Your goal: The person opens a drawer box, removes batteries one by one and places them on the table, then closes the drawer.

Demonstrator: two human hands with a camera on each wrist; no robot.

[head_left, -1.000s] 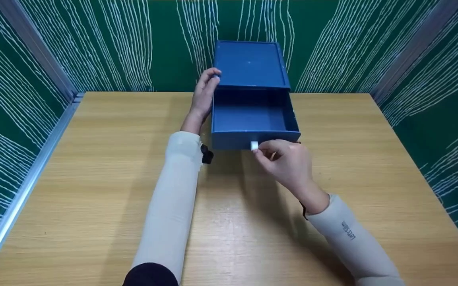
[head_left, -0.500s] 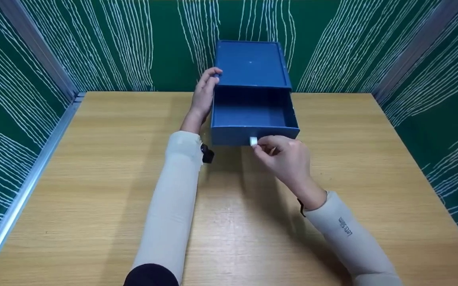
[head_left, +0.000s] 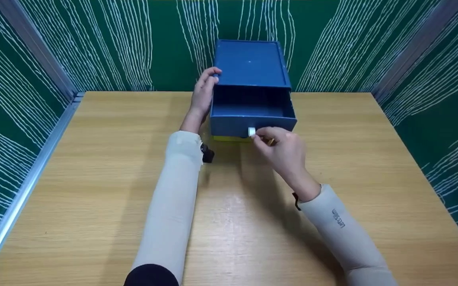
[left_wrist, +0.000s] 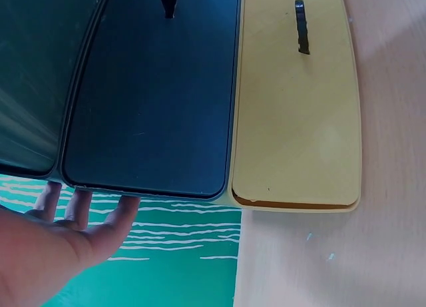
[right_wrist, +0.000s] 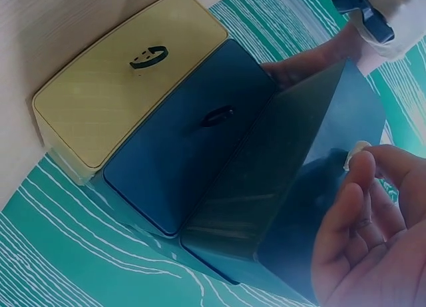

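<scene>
Head view: the blue cabinet (head_left: 249, 63) stands on the tabletop (head_left: 94, 178); its top drawer (head_left: 231, 125) projects partway from the cabinet's front. At that front, my right hand (head_left: 282, 147) pinches a white tab (head_left: 251, 132) between thumb and fingers. My left hand (head_left: 204, 93) touches the cabinet's left side.

Left wrist view: my left fingers are spread along the cabinet's side, beside the middle drawer (left_wrist: 153, 114); the yellow drawer (left_wrist: 296, 127) sits at the cabinet's bottom.

Right wrist view: the pinch shows again, on the cabinet's top drawer.
</scene>
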